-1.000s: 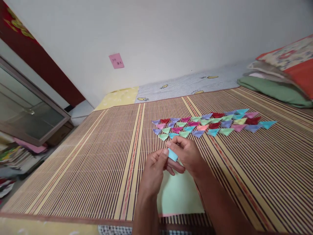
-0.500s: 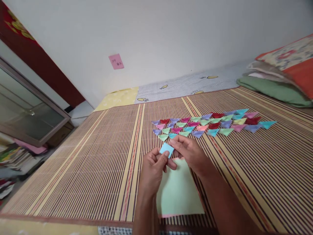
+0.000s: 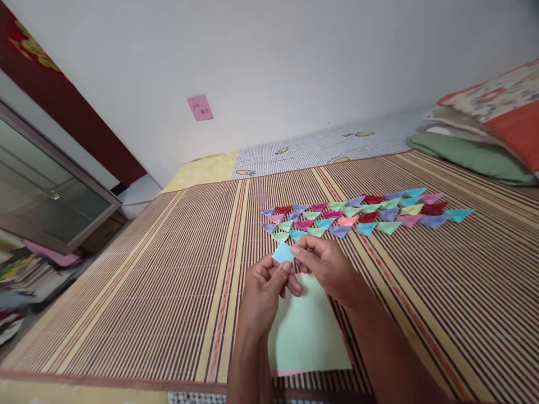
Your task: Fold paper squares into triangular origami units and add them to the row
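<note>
A small light blue paper square (image 3: 283, 253) is held between both hands, one corner pointing up. My left hand (image 3: 267, 286) pinches its lower edge with the thumb on top. My right hand (image 3: 322, 261) grips its right corner between thumb and fingers. Beneath the hands lies a pale green sheet (image 3: 309, 331), with a pink edge showing under it. Beyond the hands, several folded paper triangles (image 3: 332, 214) in many colours lie in rows.
A striped mat (image 3: 168, 280) covers the bed. Folded cloths and a green cushion (image 3: 467, 154) are piled at the back right. A pink note (image 3: 200, 107) is on the wall. A glass-panelled door (image 3: 50, 179) and stacked papers (image 3: 29, 269) are at the left.
The blue square has turned slightly and shifted a little to the left, so its corner points up. Both hands keep hold of it.
</note>
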Demonstrator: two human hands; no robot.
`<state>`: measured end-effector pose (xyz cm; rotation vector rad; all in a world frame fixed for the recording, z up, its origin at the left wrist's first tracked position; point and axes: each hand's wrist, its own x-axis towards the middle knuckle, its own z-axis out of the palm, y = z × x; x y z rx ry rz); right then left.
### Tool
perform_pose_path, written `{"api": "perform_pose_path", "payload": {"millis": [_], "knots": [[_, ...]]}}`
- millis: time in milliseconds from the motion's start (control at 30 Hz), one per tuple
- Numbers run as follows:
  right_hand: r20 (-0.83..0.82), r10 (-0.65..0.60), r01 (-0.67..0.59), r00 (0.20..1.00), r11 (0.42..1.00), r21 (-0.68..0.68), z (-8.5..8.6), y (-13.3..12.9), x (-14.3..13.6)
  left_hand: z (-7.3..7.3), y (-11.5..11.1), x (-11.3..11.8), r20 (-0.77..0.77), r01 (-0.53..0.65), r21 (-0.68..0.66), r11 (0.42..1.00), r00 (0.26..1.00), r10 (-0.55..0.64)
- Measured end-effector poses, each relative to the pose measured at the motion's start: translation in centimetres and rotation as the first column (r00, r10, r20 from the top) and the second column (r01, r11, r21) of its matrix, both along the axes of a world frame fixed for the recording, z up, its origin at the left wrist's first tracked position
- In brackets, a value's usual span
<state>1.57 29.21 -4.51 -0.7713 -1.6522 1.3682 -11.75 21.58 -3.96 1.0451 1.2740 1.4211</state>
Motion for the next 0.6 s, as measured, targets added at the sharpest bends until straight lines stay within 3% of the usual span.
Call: {"api": "perform_pose_path", "payload": {"millis": [167, 267, 467, 600], "knots": [[0.002, -0.073, 0.071, 0.997, 0.982, 0.172, 0.70, -0.69, -0.41, -0.08, 0.00, -0.04, -0.037, -0.036, 0.000, 0.999, 0.999, 0.036], [-0.013, -0.090, 0.090, 0.996, 0.975, 0.202, 1.00, -0.83, -0.61, -0.14, 0.04, 0.01, -0.048, -0.025, 0.003, 1.000, 0.999, 0.025], [-0.075, -0.080, 0.086, 0.994, 0.994, 0.071, 0.47, -0.77, -0.80, 0.06, -0.08, -0.05, -0.076, 0.055, -0.032, 0.998, 0.995, -0.058], [-0.152, -0.001, -0.009, 0.988, 0.997, -0.070, 0.02, -0.77, -0.89, 0.09, -0.11, -0.59, -0.055, -0.003, 0.019, 1.000, 0.998, 0.004]]}}
